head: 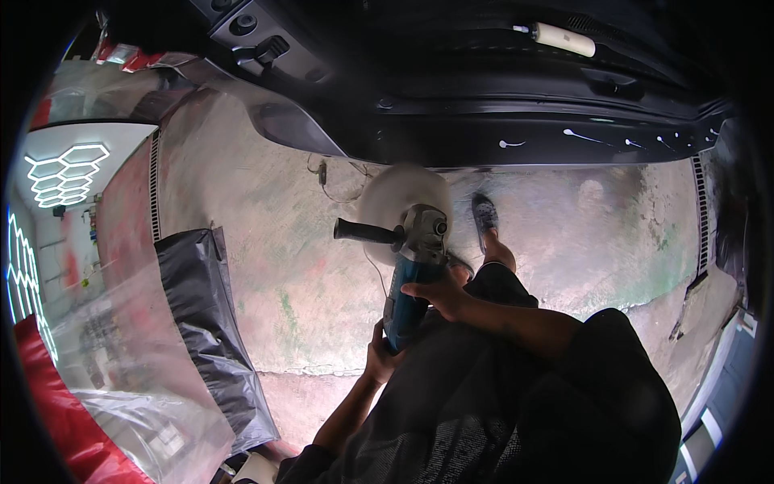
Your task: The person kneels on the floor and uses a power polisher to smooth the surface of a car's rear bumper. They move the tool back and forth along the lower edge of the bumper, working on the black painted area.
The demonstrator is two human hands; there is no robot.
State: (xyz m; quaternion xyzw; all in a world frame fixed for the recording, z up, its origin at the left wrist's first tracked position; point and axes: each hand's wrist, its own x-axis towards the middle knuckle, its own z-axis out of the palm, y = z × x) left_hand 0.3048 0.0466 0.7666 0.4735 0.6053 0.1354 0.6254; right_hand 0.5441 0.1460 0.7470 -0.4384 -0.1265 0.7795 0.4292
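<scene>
Both hands hold a teal and grey rotary polisher (413,284) by its body. My left hand (381,358) grips the rear end of the housing, and my right hand (436,294) wraps the middle behind the metal gear head. The black side handle (367,231) sticks out to the left, with no hand on it. A round pale polishing pad (404,199) looks blurred, its upper edge close to the lower edge of a dark car body panel (459,142); whether they touch I cannot tell. White blobs of compound (511,144) with streaks lie on the panel, to the right of the pad.
A white bottle with a nozzle (563,39) lies on the dark car part above. A cable with a small dark connector (322,174) rests on the stained concrete floor (290,260). Clear and black plastic sheeting (202,314) hangs at left. Floor grates (701,212) run on both sides.
</scene>
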